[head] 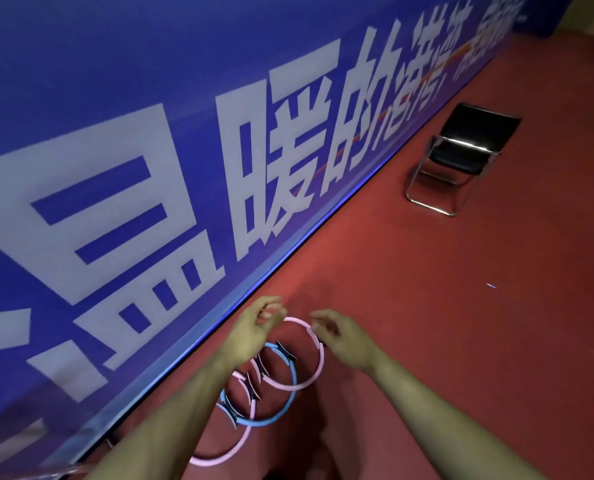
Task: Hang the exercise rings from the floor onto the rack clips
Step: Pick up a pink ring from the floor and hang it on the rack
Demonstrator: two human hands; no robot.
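Three exercise rings lie overlapping on the red floor, close to the foot of the blue banner wall. Farthest is a pink ring, a blue ring is in the middle, and a second pink ring is nearest. Each has black pads. My left hand hovers over the far pink ring's left edge with fingers curled and apart. My right hand reaches to that ring's right pad, fingertips at it, holding nothing. Both hands are blurred. No rack or clips are in view.
A blue banner with large white characters runs along the left, and its lower edge meets the floor just beyond the rings. A black folding chair with a chrome frame stands further back on the red floor.
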